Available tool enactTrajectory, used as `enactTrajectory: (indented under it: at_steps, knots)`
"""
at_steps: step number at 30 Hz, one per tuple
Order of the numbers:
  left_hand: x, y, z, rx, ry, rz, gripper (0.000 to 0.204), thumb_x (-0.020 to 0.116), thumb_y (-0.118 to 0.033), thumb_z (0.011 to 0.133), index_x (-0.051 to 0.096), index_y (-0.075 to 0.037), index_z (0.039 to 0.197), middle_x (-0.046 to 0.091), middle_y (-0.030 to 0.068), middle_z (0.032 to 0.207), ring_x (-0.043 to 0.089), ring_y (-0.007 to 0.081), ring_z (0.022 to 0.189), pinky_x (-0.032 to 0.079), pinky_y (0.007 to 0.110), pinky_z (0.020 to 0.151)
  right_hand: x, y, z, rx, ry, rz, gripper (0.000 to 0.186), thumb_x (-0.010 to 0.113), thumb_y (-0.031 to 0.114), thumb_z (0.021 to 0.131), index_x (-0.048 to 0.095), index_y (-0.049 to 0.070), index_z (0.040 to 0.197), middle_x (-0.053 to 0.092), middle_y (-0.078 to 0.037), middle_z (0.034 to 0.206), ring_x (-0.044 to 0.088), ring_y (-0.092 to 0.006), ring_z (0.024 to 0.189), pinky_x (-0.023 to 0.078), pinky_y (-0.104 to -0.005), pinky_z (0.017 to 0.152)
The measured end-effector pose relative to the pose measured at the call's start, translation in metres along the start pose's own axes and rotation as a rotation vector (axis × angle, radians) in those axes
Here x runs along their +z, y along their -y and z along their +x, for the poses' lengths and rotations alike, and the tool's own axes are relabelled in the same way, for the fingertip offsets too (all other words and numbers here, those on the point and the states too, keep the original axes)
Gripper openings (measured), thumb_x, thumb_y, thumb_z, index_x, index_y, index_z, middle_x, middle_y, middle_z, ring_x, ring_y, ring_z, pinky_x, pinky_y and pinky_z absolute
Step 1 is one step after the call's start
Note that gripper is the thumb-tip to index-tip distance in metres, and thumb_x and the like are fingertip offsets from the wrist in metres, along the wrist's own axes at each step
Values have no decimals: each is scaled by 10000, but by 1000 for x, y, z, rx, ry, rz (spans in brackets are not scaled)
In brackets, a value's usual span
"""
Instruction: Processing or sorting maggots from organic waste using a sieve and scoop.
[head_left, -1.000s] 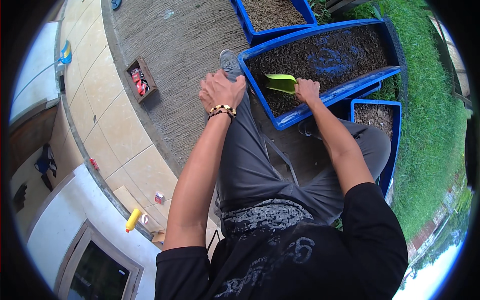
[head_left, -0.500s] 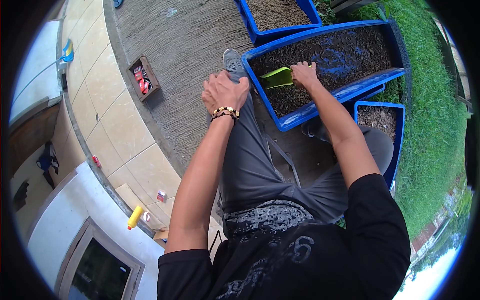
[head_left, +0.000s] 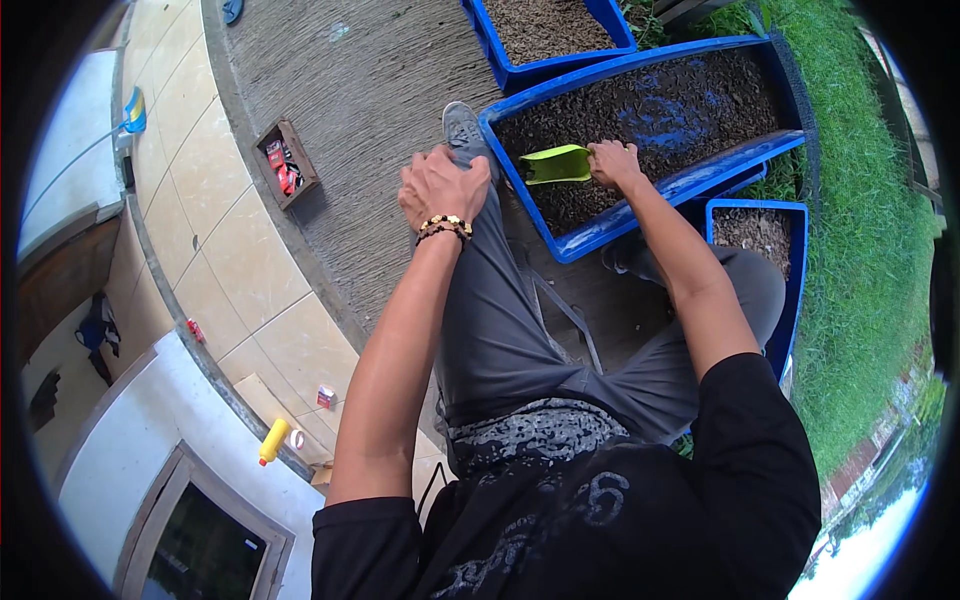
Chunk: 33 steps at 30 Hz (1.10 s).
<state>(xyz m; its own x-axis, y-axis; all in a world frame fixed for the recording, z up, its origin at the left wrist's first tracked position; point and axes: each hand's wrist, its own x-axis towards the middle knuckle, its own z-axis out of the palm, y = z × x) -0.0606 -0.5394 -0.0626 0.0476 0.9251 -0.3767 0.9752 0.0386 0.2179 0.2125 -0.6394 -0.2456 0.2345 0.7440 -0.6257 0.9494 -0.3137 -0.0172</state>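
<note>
At far left, a blue-and-yellow broom head (head_left: 134,112) stands by a tiled floor (head_left: 225,265); lower down is a yellow bottle (head_left: 272,442). Next, on rough concrete (head_left: 350,95), sits a wooden box (head_left: 306,178) with red packets inside. The person's left hand (head_left: 445,188), with beaded bracelets (head_left: 443,227) at the wrist, lies over the left knee, fingers bent and slightly spread; whether they grip the trouser cloth cannot be told. Beyond it is a grey shoe (head_left: 461,125). A blue bin (head_left: 565,73) of light-brown grains is at the top. Below that, a lime-green scoop (head_left: 560,165) is inside the left end of a long blue tray (head_left: 575,244) of dark, crumbly material, its mouth facing left. The right hand (head_left: 614,164) has its fingers closed around the scoop's handle. Farther right are a smaller blue bin (head_left: 798,262) and green grass (head_left: 865,250).
</note>
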Motion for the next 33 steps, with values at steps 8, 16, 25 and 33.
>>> enactTrajectory:
  at_steps: [8, 16, 25, 33]
  knots:
    - [-2, -5, -2, -5, -14, 13, 489, 627, -470, 749, 740, -123, 1075, 703, 150, 1120, 641, 349, 1095, 511, 451, 928, -23, -39, -25, -16, -72, 63, 299, 495, 307, 925, 656, 178, 1142, 676, -128, 1137, 641, -325, 1091, 462, -574, 910]
    - [-7, -3, -7, -37, 52, -50, 501, 607, -448, 747, 728, -98, 1084, 649, 161, 1173, 576, 357, 1162, 466, 458, 976, -94, -169, -111, -94, -268, 216, 362, 454, 288, 953, 631, 60, 1171, 630, -213, 1145, 591, -396, 1108, 476, -488, 942]
    - [-10, 8, -8, -25, 25, -34, 507, 625, -483, 744, 733, -106, 1065, 681, 168, 1152, 618, 364, 1120, 494, 455, 950, -79, -312, -285, 155, -539, 506, 300, 472, 213, 972, 608, -33, 1076, 649, -173, 887, 604, -284, 854, 467, -388, 793]
    - [5, -7, -8, 33, 15, -38, 505, 625, -505, 744, 744, -166, 1098, 708, 160, 1132, 653, 349, 1092, 505, 450, 932, 124, -419, -474, 1138, -17, 678, 447, 525, 287, 837, 646, -106, 1012, 669, -321, 1031, 691, -401, 976, 540, -459, 839]
